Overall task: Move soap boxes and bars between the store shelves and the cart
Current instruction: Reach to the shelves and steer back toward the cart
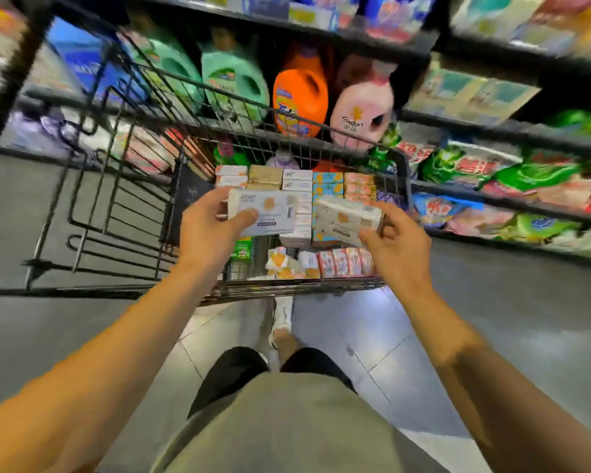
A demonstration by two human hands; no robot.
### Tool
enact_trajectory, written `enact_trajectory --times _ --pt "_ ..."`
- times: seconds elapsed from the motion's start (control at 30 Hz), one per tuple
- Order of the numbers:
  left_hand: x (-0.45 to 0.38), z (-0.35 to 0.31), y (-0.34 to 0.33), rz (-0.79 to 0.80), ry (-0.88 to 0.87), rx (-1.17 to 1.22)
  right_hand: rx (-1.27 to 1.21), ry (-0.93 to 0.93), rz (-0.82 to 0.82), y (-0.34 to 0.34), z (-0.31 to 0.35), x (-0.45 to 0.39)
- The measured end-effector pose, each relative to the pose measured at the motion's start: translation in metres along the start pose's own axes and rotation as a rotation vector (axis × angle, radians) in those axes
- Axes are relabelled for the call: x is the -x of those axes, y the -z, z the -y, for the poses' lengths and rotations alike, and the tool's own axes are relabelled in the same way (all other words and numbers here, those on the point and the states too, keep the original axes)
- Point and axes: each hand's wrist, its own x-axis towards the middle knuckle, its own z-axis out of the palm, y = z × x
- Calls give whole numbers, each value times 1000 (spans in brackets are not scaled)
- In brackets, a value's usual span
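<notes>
Head view: you stood at a black wire shopping cart parked against the store shelves, both arms reaching over its near rim.
Left hand: your left hand gripped a white rectangular cardboard soap box with an orange emblem, thumb across its face, fingers behind.
Right hand: your right hand clasped a second white cardboard soap box, tilted, pinched by its near end.
Where the boxes were: both were held just above the stacked rows of small soap boxes and wrapped bars filling the cart's near section.
Shelf behind: green, orange and pink plastic detergent jugs stood beyond the cart's far wall.
Handling: these cartons looked light and stiff, though thin card would likely dent under a hard squeeze.
Where to hold: gripping across the short sides, as you did, seemed safest; glossy faces might slip.
Direction: whether the boxes were going in or coming out could not be told.
</notes>
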Motion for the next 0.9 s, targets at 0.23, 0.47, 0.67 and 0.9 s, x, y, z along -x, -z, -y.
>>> enact_trajectory --times 0.23,0.47,0.67,0.9 --pt "51 -60 -51 125 -161 36 10 33 -273 105 3 59" --pt "91 -139 -159 258 -317 89 -98 71 -480 231 -18 68" --pt "109 -207 -284 276 -437 115 -8 178 -606 373 -35 53" --pt "131 -302 -393 227 -567 196 49 310 -634 513 -23 25"
